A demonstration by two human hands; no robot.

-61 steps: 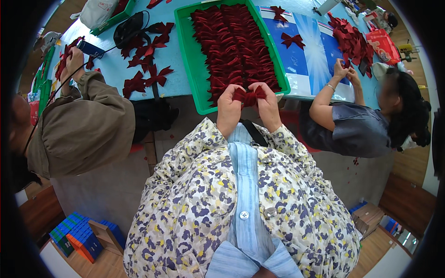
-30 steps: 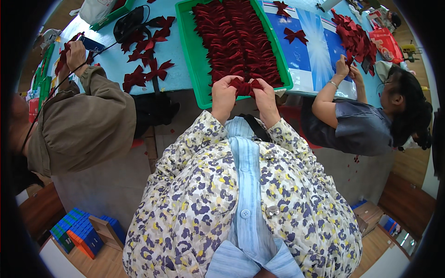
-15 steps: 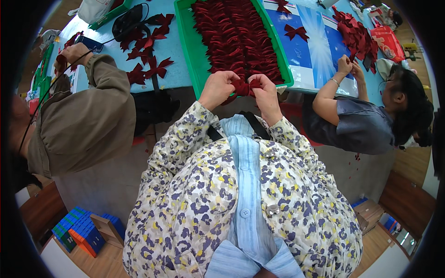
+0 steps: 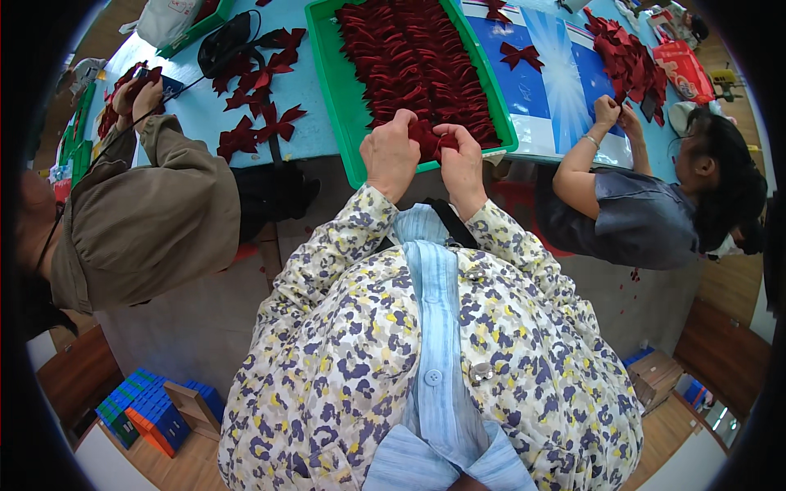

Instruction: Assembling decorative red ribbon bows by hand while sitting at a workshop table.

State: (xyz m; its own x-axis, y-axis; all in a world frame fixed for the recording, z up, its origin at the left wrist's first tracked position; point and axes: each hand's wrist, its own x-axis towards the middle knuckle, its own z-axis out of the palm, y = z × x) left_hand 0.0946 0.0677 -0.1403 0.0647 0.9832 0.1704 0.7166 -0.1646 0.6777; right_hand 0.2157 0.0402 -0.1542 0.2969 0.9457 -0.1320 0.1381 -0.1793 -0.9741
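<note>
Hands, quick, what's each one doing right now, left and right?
Left hand: closed, pinching the dark red fabric bow over the green tray.
Right hand: closed, gripping the same bow from the other side.

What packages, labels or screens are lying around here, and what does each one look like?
Red plastic bag: far right of the table, crinkled, with pale print.
White bag: far left, soft, with a small red mark.
Blue and white sheet: flat under a dark red bow.
No screens visible.
</note>
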